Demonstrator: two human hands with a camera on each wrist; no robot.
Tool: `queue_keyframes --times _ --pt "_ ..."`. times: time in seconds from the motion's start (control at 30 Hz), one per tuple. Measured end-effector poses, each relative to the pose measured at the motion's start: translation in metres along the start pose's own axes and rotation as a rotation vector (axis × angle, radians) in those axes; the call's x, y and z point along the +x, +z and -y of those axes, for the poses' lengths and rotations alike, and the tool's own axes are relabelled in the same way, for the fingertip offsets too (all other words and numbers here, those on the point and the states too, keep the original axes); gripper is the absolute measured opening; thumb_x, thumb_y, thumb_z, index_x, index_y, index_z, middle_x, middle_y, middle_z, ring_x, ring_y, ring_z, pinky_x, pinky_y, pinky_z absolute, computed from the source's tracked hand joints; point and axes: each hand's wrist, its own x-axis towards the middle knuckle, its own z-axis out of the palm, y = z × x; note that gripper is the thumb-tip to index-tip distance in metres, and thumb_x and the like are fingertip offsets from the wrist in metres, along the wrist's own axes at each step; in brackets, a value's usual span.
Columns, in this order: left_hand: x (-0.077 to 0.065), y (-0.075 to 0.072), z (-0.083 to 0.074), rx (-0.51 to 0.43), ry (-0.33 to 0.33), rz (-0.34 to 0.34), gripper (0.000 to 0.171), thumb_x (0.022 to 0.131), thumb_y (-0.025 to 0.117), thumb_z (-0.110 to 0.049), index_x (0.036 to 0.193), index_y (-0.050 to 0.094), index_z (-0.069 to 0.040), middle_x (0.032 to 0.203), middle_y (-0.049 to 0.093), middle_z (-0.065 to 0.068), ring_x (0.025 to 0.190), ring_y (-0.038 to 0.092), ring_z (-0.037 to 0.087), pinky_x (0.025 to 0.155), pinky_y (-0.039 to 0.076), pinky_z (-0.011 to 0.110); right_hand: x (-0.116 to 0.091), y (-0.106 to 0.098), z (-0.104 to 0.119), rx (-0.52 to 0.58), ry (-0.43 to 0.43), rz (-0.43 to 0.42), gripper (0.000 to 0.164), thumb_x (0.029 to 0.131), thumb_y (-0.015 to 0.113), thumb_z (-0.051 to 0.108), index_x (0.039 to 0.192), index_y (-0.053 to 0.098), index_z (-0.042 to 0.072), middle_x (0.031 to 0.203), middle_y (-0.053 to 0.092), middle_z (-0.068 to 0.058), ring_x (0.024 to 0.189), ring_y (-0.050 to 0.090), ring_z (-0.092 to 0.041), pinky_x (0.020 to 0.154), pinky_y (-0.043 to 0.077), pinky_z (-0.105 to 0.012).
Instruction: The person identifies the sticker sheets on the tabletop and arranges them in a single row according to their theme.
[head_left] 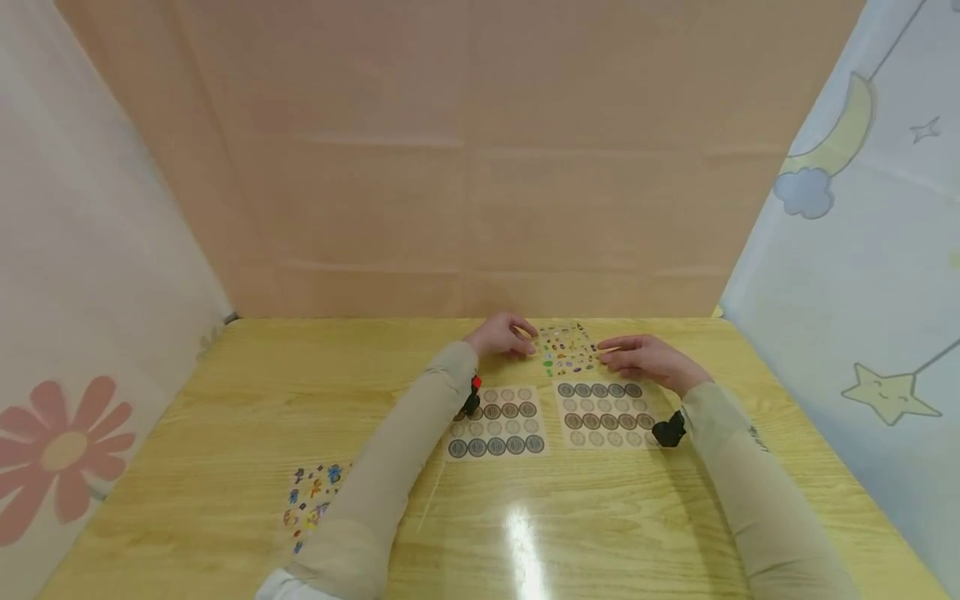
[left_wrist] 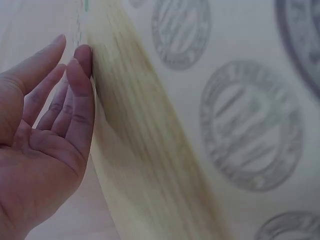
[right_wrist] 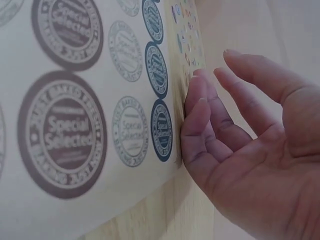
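A clear sheet of small colourful stickers [head_left: 567, 350] lies flat towards the table's far edge. My left hand [head_left: 504, 335] rests at its left edge, fingers loosely bent, and my right hand [head_left: 648, 360] is at its right edge in a similar pose. In the left wrist view the left fingertips [left_wrist: 82, 65] are down by the table, with nothing pinched between thumb and fingers. The right fingertips [right_wrist: 197, 95] lie low beside a sheet of round labels [right_wrist: 125, 185] reading "Special Selected". Nearer me lie that right label sheet and a matching left label sheet [head_left: 497, 428].
Another clear sheet of colourful stickers [head_left: 315, 500] lies at the front left, partly hidden by the left sleeve [head_left: 390, 467]. The wooden table [head_left: 600, 525] meets a plain backdrop [head_left: 465, 208] behind and printed curtains [head_left: 847, 250] at the sides.
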Motion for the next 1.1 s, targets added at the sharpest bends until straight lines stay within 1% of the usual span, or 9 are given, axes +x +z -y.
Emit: queue_keyframes --times 0.2,0.3,0.43,0.5,0.6,0.7,0.87,0.97,1.1 --pt "0.007 0.003 -0.004 -0.005 0.008 -0.007 0.039 0.084 0.072 -0.002 0.122 0.062 0.003 0.084 0.07 0.018 0.065 0.064 0.019 0.058 0.054 0.026 0.004 -0.001 -0.001 -0.052 0.009 0.0 0.05 0.092 0.064 0.008 0.137 0.047 -0.003 0.126 0.057 -0.021 0.092 0.062 -0.017 0.073 0.054 -0.028" --pt "0.008 0.002 -0.005 0.013 0.003 -0.015 0.04 0.084 0.073 -0.003 0.122 0.062 0.003 0.085 0.07 0.018 0.07 0.067 0.025 0.062 0.056 0.03 0.004 -0.001 0.0 -0.082 0.0 0.006 0.052 0.091 0.065 0.007 0.138 0.045 -0.004 0.124 0.057 -0.023 0.094 0.062 -0.019 0.073 0.054 -0.03" --pt "0.01 0.0 -0.004 0.035 -0.002 -0.032 0.04 0.083 0.075 -0.005 0.121 0.063 0.001 0.082 0.071 0.014 0.069 0.065 0.03 0.062 0.055 0.033 0.004 0.0 0.001 -0.115 -0.012 0.009 0.054 0.09 0.066 0.006 0.138 0.045 -0.004 0.118 0.058 -0.024 0.085 0.061 -0.018 0.065 0.052 -0.029" --pt "0.012 -0.001 -0.003 0.045 -0.005 -0.048 0.039 0.082 0.076 -0.006 0.119 0.065 0.0 0.078 0.07 0.012 0.063 0.062 0.029 0.057 0.052 0.032 0.004 -0.001 0.0 -0.127 -0.022 0.01 0.055 0.089 0.067 0.006 0.138 0.045 -0.005 0.112 0.059 -0.023 0.081 0.06 -0.017 0.061 0.05 -0.028" --pt "0.014 -0.002 -0.003 0.05 -0.016 -0.059 0.039 0.08 0.078 -0.006 0.118 0.066 -0.002 0.075 0.068 0.009 0.058 0.057 0.021 0.053 0.047 0.029 0.004 -0.003 -0.002 -0.15 -0.033 0.003 0.057 0.089 0.068 0.005 0.139 0.044 -0.005 0.104 0.06 -0.02 0.078 0.058 -0.017 0.06 0.05 -0.026" --pt "0.014 -0.001 -0.004 0.053 -0.024 -0.051 0.04 0.08 0.078 -0.007 0.118 0.066 -0.002 0.075 0.068 0.008 0.058 0.057 0.018 0.053 0.048 0.026 0.004 -0.004 -0.003 -0.168 -0.038 -0.015 0.059 0.088 0.068 0.005 0.14 0.042 -0.005 0.099 0.059 -0.016 0.076 0.056 -0.016 0.059 0.049 -0.025" --pt "0.013 -0.002 -0.002 0.0 -0.042 -0.037 0.039 0.082 0.077 -0.007 0.118 0.066 0.001 0.077 0.07 0.012 0.057 0.059 0.016 0.051 0.047 0.023 0.006 -0.001 -0.003 -0.215 -0.07 -0.043 0.06 0.086 0.07 0.003 0.139 0.043 -0.006 0.091 0.058 -0.014 0.07 0.051 -0.015 0.057 0.047 -0.024" --pt "0.011 -0.002 -0.003 -0.025 -0.05 -0.033 0.039 0.081 0.076 -0.006 0.118 0.066 0.002 0.077 0.07 0.014 0.055 0.058 0.015 0.05 0.045 0.022 0.007 0.001 -0.003 -0.245 -0.101 -0.046 0.061 0.085 0.071 0.003 0.139 0.043 -0.007 0.089 0.058 -0.014 0.069 0.05 -0.015 0.057 0.047 -0.023" --pt "0.009 0.0 -0.005 -0.035 -0.046 -0.031 0.039 0.079 0.077 -0.001 0.116 0.065 0.003 0.077 0.07 0.015 0.054 0.057 0.015 0.051 0.047 0.023 0.008 0.004 -0.003 -0.271 -0.103 -0.066 0.063 0.084 0.073 0.004 0.138 0.044 -0.006 0.088 0.058 -0.013 0.07 0.049 -0.014 0.058 0.046 -0.021"
